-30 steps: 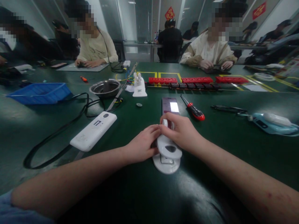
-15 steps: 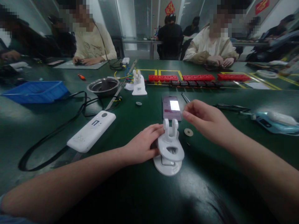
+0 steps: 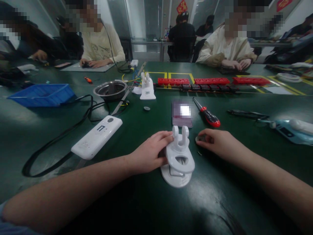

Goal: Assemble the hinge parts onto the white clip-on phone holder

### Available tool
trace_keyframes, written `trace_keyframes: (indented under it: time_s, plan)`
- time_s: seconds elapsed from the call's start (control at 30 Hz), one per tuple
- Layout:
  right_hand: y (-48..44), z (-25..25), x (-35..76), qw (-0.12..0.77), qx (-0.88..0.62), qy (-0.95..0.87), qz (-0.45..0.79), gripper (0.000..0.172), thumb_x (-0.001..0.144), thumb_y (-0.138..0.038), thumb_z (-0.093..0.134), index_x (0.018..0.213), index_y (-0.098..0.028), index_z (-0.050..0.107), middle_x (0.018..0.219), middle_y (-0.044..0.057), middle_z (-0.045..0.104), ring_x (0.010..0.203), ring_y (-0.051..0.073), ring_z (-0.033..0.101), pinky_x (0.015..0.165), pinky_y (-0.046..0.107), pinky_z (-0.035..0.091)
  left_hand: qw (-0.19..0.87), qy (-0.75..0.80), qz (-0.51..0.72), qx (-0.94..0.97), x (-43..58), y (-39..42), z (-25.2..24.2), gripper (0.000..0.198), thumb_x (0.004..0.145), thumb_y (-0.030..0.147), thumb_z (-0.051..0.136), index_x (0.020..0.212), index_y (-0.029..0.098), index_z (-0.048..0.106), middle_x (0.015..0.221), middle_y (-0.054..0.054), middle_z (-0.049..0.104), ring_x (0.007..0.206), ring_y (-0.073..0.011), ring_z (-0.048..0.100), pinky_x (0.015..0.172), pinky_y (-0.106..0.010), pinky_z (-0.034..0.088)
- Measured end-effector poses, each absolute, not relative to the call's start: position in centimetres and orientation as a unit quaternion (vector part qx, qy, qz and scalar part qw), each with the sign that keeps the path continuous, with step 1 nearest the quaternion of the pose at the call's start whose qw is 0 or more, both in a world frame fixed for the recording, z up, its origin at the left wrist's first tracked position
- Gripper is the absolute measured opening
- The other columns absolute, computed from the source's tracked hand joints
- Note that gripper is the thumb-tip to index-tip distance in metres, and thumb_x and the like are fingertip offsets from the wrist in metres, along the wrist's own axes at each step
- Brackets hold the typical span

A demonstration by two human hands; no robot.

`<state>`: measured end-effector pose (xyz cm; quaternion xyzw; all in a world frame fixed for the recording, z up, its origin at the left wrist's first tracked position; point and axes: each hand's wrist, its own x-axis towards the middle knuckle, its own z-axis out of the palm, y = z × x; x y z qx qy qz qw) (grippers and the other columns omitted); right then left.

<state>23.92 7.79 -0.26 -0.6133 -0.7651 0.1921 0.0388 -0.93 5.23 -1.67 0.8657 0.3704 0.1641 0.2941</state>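
Note:
A white plastic bracket point(image 3: 180, 156) with two upright prongs and a round base stands before me on the green table. My left hand point(image 3: 153, 151) is closed on its left side, the fingertips partly hidden behind it. To the right, my right hand point(image 3: 215, 142) pinches a small round disc point(image 3: 197, 139) at the tabletop, its thumb and forefinger covering much of it. A tiny screw-like piece point(image 3: 199, 153) lies just below those fingers. Behind the bracket rests a phone point(image 3: 182, 114) with a lit screen, and beside it a red-and-black screwdriver point(image 3: 209, 116).
Another white bracket point(image 3: 147, 88) and a small grey disc point(image 3: 146, 108) sit farther back. On the left are a metal bowl point(image 3: 110, 89), a blue tray point(image 3: 41, 94) and a white power bank-like device point(image 3: 97, 137) with a black strap. Pliers-like tools point(image 3: 246, 114) lie right. People sit opposite.
My right hand has come down and toward me from beside the phone onto the small disc, uncovering the screwdriver. My left hand stays on the bracket. The view has shifted slightly.

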Motion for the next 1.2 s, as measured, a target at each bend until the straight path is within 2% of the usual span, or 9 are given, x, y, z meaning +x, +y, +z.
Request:
trace_keyframes:
  time_s: [0.17, 0.33, 0.4, 0.53, 0.6, 0.7, 0.87, 1.03, 1.2]
  plan:
    - [7.4, 1.4, 23.6, 0.151, -0.601, -0.736, 0.272, 0.021, 0.068, -0.040, 0.057, 0.072, -0.019, 0.055, 0.051, -0.003, 0.048, 0.046, 0.011, 0.045, 0.043, 0.023, 0.035, 0.275, 0.384, 0.207, 0.857, -1.0, 5.1, -1.5, 0.055, 0.075, 0.033, 0.056, 0.124, 0.023, 0.034, 0.127, -0.007, 0.042, 0.116, -0.0242, 0.036, 0.097, -0.043, 0.029]
    - [5.6, 6.1, 21.2, 0.351, -0.517, -0.683, 0.380, 0.027, 0.066, -0.042, 0.061, 0.080, -0.019, 0.058, 0.059, 0.000, 0.054, 0.042, 0.010, 0.046, 0.039, 0.023, 0.038, 0.274, 0.439, 0.244, 0.820, -1.4, 5.0, -0.8, 0.043, 0.076, 0.053, 0.043, 0.098, 0.017, 0.052, 0.090, -0.005, 0.058, 0.080, -0.0203, 0.053, 0.072, -0.034, 0.041]
    - [5.1, 7.3, 20.3, 0.362, -0.458, -0.678, 0.448, 0.023, 0.067, -0.040, 0.061, 0.079, -0.021, 0.058, 0.060, 0.000, 0.054, 0.042, 0.010, 0.047, 0.037, 0.022, 0.039, 0.321, 0.447, 0.241, 0.799, -1.6, 5.1, -0.6, 0.043, 0.078, 0.054, 0.038, 0.090, 0.016, 0.056, 0.081, -0.003, 0.058, 0.074, -0.0180, 0.054, 0.067, -0.030, 0.042]
    - [4.4, 7.5, 19.1, 0.315, -0.418, -0.679, 0.515, 0.022, 0.066, -0.032, 0.063, 0.085, -0.023, 0.054, 0.058, -0.002, 0.055, 0.042, 0.011, 0.049, 0.036, 0.021, 0.041, 0.412, 0.419, 0.269, 0.763, -1.8, 5.2, -0.4, 0.041, 0.080, 0.051, 0.038, 0.093, 0.017, 0.057, 0.085, -0.002, 0.060, 0.076, -0.0163, 0.055, 0.067, -0.027, 0.042]
    - [4.3, 7.0, 18.9, 0.288, -0.428, -0.719, 0.465, 0.021, 0.067, -0.031, 0.063, 0.084, -0.022, 0.056, 0.063, 0.000, 0.058, 0.050, 0.013, 0.054, 0.044, 0.024, 0.045, 0.405, 0.408, 0.285, 0.767, -1.7, 5.3, -0.4, 0.040, 0.079, 0.050, 0.040, 0.092, 0.017, 0.058, 0.089, -0.003, 0.059, 0.081, -0.0170, 0.054, 0.070, -0.028, 0.042]
    - [4.5, 6.2, 18.9, 0.275, -0.422, -0.814, 0.291, 0.011, 0.070, -0.031, 0.059, 0.073, -0.021, 0.061, 0.070, 0.003, 0.059, 0.062, 0.015, 0.054, 0.053, 0.027, 0.045, 0.405, 0.418, 0.292, 0.759, -1.7, 5.4, -0.6, 0.042, 0.077, 0.051, 0.042, 0.092, 0.016, 0.059, 0.091, -0.005, 0.058, 0.081, -0.0176, 0.054, 0.070, -0.029, 0.043]
    - [5.0, 5.0, 18.5, 0.293, -0.337, -0.893, 0.061, 0.009, 0.075, -0.019, 0.055, 0.076, -0.022, 0.064, 0.091, 0.006, 0.052, 0.084, 0.018, 0.051, 0.067, 0.032, 0.044, 0.466, 0.411, 0.302, 0.723, -1.6, 5.4, -0.4, 0.039, 0.076, 0.047, 0.048, 0.097, 0.016, 0.055, 0.086, -0.003, 0.060, 0.075, -0.0156, 0.056, 0.064, -0.026, 0.044]
    - [4.6, 4.3, 17.9, 0.300, -0.310, -0.902, 0.025, 0.006, 0.075, -0.015, 0.055, 0.077, -0.019, 0.060, 0.097, 0.007, 0.049, 0.089, 0.017, 0.049, 0.070, 0.030, 0.046, 0.377, 0.464, 0.233, 0.767, -1.4, 4.7, 1.6, 0.021, 0.073, 0.034, 0.054, 0.086, 0.019, 0.059, 0.078, 0.001, 0.061, 0.070, -0.0146, 0.055, 0.060, -0.024, 0.042]
    - [4.1, 4.0, 17.7, 0.312, -0.313, -0.897, -0.010, 0.005, 0.077, -0.014, 0.053, 0.079, -0.018, 0.052, 0.088, 0.006, 0.051, 0.079, 0.014, 0.052, 0.063, 0.026, 0.047, 0.299, 0.500, 0.191, 0.790, -1.2, 4.1, 2.7, 0.020, 0.077, 0.033, 0.045, 0.080, 0.020, 0.060, 0.069, 0.001, 0.059, 0.062, -0.0139, 0.053, 0.053, -0.023, 0.036]
